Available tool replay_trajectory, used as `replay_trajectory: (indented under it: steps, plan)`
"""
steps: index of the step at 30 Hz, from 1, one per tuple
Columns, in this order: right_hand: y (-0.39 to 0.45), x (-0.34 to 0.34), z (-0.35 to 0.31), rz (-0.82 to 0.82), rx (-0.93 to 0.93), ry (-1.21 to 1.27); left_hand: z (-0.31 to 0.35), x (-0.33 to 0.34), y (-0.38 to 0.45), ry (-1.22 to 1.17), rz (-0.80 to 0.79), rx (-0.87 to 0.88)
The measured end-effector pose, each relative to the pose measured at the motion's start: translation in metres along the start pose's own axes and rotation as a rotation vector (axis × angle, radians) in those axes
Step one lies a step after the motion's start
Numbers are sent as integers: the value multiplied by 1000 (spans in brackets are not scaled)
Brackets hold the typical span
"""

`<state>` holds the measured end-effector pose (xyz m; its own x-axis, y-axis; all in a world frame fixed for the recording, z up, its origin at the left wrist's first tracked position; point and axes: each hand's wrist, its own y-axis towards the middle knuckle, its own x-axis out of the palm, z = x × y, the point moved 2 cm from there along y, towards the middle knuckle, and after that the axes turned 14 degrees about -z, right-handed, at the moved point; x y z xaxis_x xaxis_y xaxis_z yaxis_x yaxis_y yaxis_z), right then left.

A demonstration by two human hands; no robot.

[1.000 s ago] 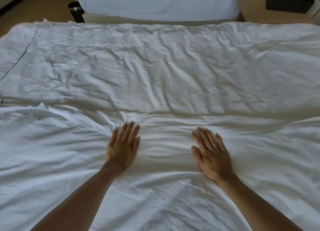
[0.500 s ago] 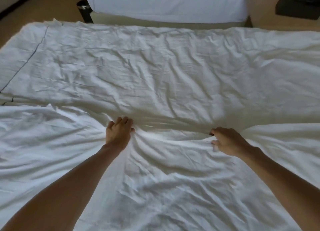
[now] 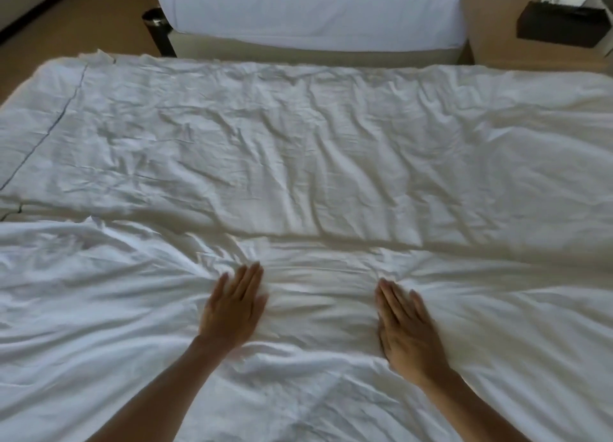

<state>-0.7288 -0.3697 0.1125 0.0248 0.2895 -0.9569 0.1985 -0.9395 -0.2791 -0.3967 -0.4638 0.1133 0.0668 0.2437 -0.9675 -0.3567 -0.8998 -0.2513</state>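
Pressing the white sheet with both palms

Left hand (image 3: 234, 309) lies palm-down on the white sheet (image 3: 318, 392). Grip spread, fingers straight and close together, pointing toward the far side of the bed. Right hand (image 3: 409, 325) is the same: palm-down, grip spread flat, fingers straight, angled slightly left. Neither pinches fabric. The hands sit apart with a band of creased sheet between them, and creases fan out from each set of fingertips. Both hands are a bit blurred.

The sheet covers the near half of the bed, heavily wrinkled. Just beyond the fingertips runs the near edge of a white duvet (image 3: 315, 149). It lies rumpled across the far half, with a dark seam line (image 3: 49, 128) near its left end.

Behind the bed is a second bed (image 3: 311, 13) with a white cover, its black leg (image 3: 159, 33) on the brown floor (image 3: 83, 20). Top right, a wooden nightstand (image 3: 491, 30) carries a black tissue box (image 3: 560, 23).
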Motion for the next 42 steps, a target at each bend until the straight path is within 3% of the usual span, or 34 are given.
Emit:
replay_trajectory:
  steps: [5, 8, 11, 14, 17, 20, 24, 28, 30, 33, 37, 42]
  plan:
    - [26, -30, 15, 25, 65, 118, -12, -28, 18, -103, -79, -78]
    - [36, -69, 14, -64, 186, 209, -19, -59, 29, -258, -127, -135]
    - [57, -98, 8, -34, 257, 328, -34, -82, 38, -351, -8, -130]
    - [105, -112, -1, 29, 172, 458, -59, -101, 66, -350, 115, -57]
    - [166, -113, -18, -97, 105, 431, -85, -118, 108, -341, 203, -39]
    - [219, -107, -34, -298, 115, 340, -107, -126, 149, -353, 191, -99]
    - [264, -91, -55, -405, 163, 211, -146, -124, 193, -312, 202, -170]
    - [295, -88, -65, -489, 264, 110, -193, -107, 249, -297, 59, -220]
    - [320, -108, -62, -490, 288, 123, -213, -79, 275, -310, -58, -234]
    - [377, -143, -47, -509, 306, 188, -221, -40, 294, -276, -99, -240]
    - [481, -168, -26, -402, 284, 452, -219, -23, 301, -234, 31, -274]
    - [609, -213, 4, 87, 120, 603, -223, -9, 316, -174, 221, -255]
